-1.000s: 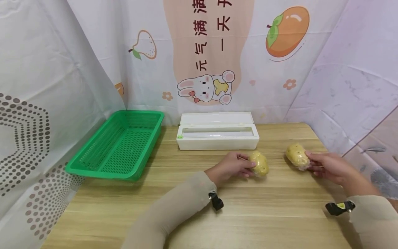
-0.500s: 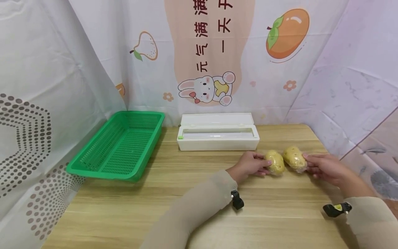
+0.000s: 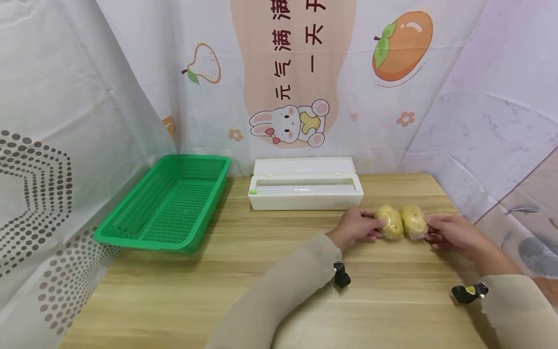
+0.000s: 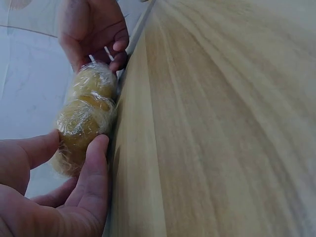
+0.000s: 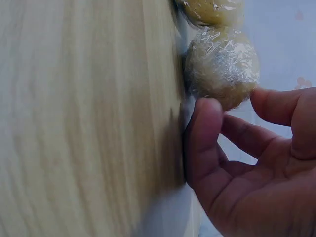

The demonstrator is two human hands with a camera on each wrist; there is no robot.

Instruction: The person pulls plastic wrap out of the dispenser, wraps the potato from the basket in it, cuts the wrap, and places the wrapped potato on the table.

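Note:
Two potatoes wrapped in clear plastic film sit side by side at the right of the table in the head view. My left hand (image 3: 358, 225) pinches the left potato (image 3: 389, 223) between thumb and fingers. The right potato (image 3: 413, 221) is held at its right end by my right hand (image 3: 455, 235). In the left wrist view the near wrapped potato (image 4: 79, 128) appears to touch the one beyond it. Crinkled film covers the potato (image 5: 222, 69) at my right fingertips in the right wrist view.
Behind the hands stands a long white cling film box (image 3: 306, 201) with its lid raised. A green perforated plastic basket (image 3: 198, 228) is at the left of the wooden table (image 3: 348, 320). Printed curtains (image 3: 209, 116) hang along the back and sides.
My left hand has moved right with its potato, closing the gap to the other one. My right hand has stayed nearly in place, and its potato has turned slightly more upright.

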